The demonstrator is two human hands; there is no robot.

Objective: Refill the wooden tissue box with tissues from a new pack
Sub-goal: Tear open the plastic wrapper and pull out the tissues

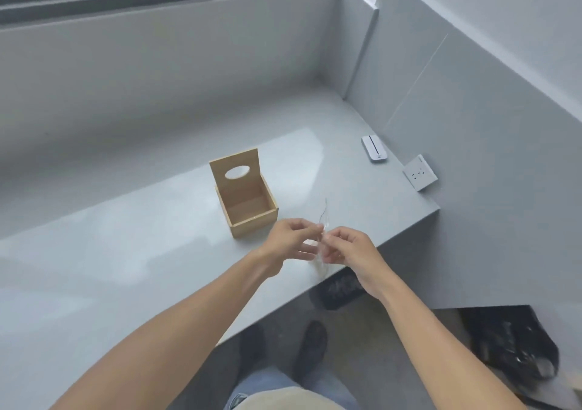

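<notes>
The wooden tissue box [248, 211] stands open and empty on the grey counter [126, 252], its lid with an oval hole [236, 171] tilted upright at the back. Just right of the box and nearer to me, my left hand [291, 241] and my right hand [348, 247] meet above the counter's front edge. Both pinch a thin, clear piece of plastic wrapper [322, 236] between their fingertips. The wrapper hangs flat and looks empty. No tissues show in view.
A small white device [374, 148] lies near the right wall. A wall socket [420, 172] sits on that wall. Below the counter edge are my shoes [311, 349], a dark bag [338, 290] and a black plastic bag [516, 343].
</notes>
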